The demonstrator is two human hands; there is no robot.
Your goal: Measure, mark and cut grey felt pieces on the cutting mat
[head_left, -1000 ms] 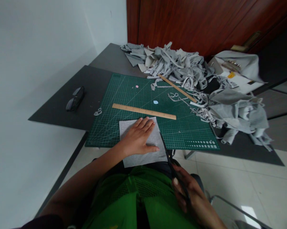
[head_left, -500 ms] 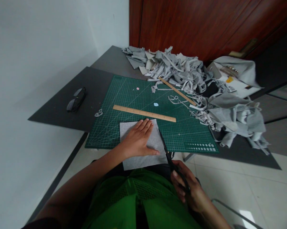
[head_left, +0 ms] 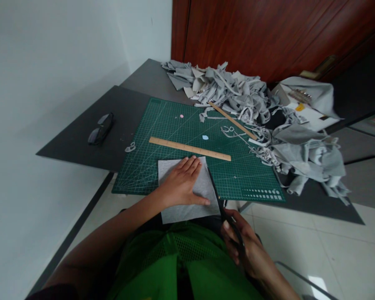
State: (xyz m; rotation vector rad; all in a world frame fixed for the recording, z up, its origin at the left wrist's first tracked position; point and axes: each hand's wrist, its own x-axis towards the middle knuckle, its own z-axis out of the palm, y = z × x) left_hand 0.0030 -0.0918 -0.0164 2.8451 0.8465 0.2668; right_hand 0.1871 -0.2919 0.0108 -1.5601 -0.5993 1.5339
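Note:
A square of grey fabric [head_left: 189, 213] lies on the green cutting mat [head_left: 137, 175], its near edge hanging past the mat toward my lap. Flat on the fabric rests my left hand [head_left: 184, 183], thumb spread away from the fingers. My right hand [head_left: 237, 237] is wrapped round the handles of black scissors [head_left: 217, 193]. Their blades run along the fabric's right edge and look closed together. Just beyond the fabric, a wooden ruler [head_left: 189, 148] lies across the mat.
Piled grey fabric scraps [head_left: 231, 85] cover the table's back and right side. A second wooden ruler [head_left: 232, 121] leans into them. A white box [head_left: 312, 112] stands at the far right. Glasses [head_left: 101, 128] lie on the dark table [head_left: 71, 137] at left, beside a white wall.
The scissors' handles have drawn closer together in my right hand, and the blades have closed along the fabric's edge. My left hand stays in place. The view has shifted slightly.

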